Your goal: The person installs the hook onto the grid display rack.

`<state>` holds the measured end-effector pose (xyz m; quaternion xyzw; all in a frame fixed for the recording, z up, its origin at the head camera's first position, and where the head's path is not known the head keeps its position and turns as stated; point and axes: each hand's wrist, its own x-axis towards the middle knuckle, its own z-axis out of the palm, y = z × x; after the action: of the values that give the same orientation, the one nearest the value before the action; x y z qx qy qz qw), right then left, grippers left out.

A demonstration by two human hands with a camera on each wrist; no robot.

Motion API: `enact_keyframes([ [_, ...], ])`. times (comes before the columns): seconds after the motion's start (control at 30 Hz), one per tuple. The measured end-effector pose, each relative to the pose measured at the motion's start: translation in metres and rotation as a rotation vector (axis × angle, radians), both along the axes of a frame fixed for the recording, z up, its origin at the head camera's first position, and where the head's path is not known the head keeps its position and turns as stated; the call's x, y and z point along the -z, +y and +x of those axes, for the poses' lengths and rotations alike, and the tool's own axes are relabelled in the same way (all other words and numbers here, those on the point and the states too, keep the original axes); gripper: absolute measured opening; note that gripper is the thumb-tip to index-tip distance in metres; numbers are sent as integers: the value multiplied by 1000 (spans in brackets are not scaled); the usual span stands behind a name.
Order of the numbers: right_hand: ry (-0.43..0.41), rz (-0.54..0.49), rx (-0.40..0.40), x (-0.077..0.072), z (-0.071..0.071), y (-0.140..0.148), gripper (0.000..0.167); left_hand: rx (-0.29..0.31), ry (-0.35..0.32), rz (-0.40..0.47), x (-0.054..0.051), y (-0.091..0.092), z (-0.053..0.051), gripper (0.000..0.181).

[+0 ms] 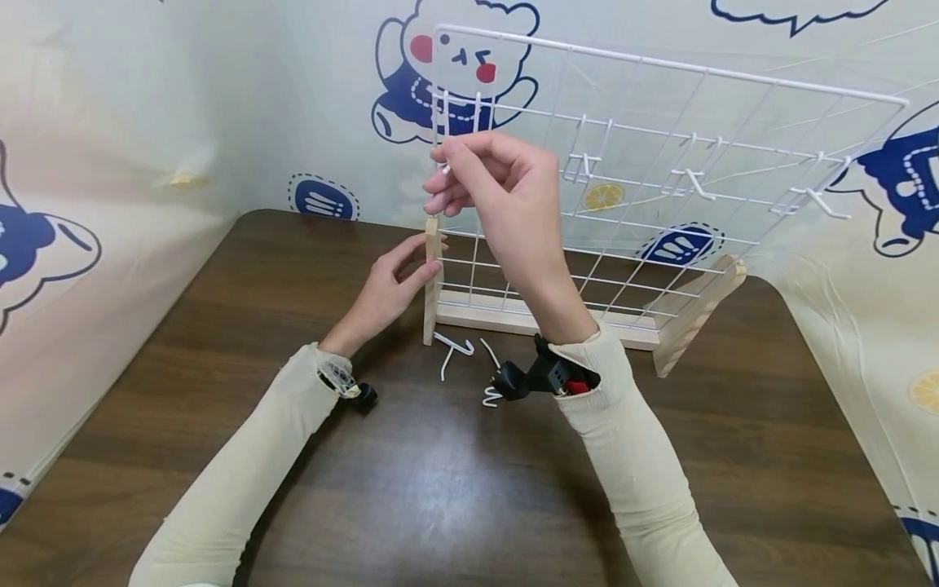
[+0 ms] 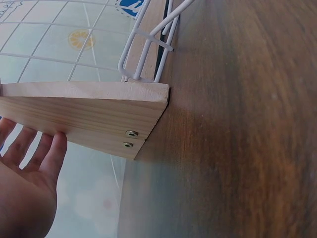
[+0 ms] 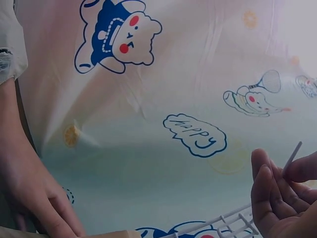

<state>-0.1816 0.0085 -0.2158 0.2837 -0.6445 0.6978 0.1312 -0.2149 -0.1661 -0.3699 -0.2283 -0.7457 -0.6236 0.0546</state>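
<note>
Near the frame's centre, the right hand (image 1: pixel 513 196) pinches a white piece (image 1: pixel 446 169); lower left, the left hand (image 1: pixel 389 285) grips a wooden panel (image 1: pixel 430 306).

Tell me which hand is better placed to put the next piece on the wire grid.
Probably the right hand: it pinches a white rod, raised before the wire grid. The left hand sits lower, at the wooden side panel, so it suits steadying better.

Two hands (image 1: pixel 506 196) seen. Near worktop's (image 1: pixel 411 489) far edge, one wire grid (image 1: pixel 641 60) held by two wooden side panels (image 1: pixel 697 318); three white hooks (image 1: pixel 697 186) hung clear of hands. One loose hook (image 1: pixel 453 343) laid by left panel (image 1: pixel 430 285); further wire partly hidden, uncounted. Two bolts (image 2: pixel 132 133) shown.
</note>
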Motion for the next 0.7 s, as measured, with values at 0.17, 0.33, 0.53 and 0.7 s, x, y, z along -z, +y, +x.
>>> enact_keyframes([
  [0.17,-14,-14,-6,5,1,2,19,-5,1,-3,0,1,0,39],
  [0.33,-7,-13,-11,10,1,2,19,-11,1,-25,-2,0,1,39],
  [0.53,-57,-106,-94,16,-2,3,22,5,-9,-30,-3,-2,1,41],
  [0.7,-150,-228,-249,21,-6,9,26,4,-9,-36,-3,-1,1,42],
])
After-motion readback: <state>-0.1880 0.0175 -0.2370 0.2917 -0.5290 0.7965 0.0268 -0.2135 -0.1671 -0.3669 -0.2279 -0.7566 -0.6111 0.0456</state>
